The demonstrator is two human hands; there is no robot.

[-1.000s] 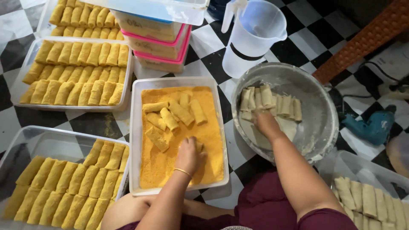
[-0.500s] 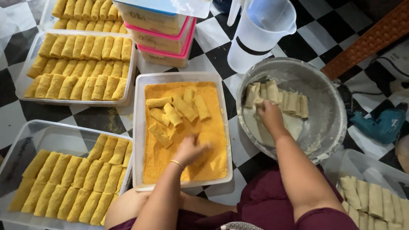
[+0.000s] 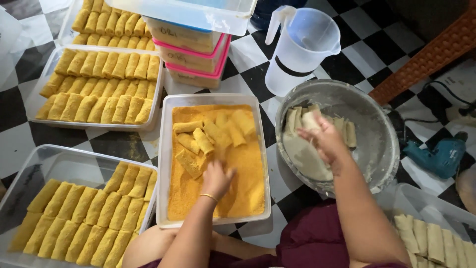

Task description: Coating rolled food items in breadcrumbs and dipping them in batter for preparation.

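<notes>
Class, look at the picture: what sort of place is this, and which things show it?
Probably a home or small food-making workspace on a checkered tiled floor: a tray of orange breadcrumbs, a metal batter bowl and containers of breaded rolls.

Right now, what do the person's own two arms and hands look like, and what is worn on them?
Both arms are bare up to the edge of the picture: no sleeves and no gloves show. The left hand has a thin gold-coloured bangle around its wrist. The right hand shows no ring, watch or bracelet, and its fingertips are smeared with pale batter. Dark maroon clothing shows beneath the arms.
</notes>
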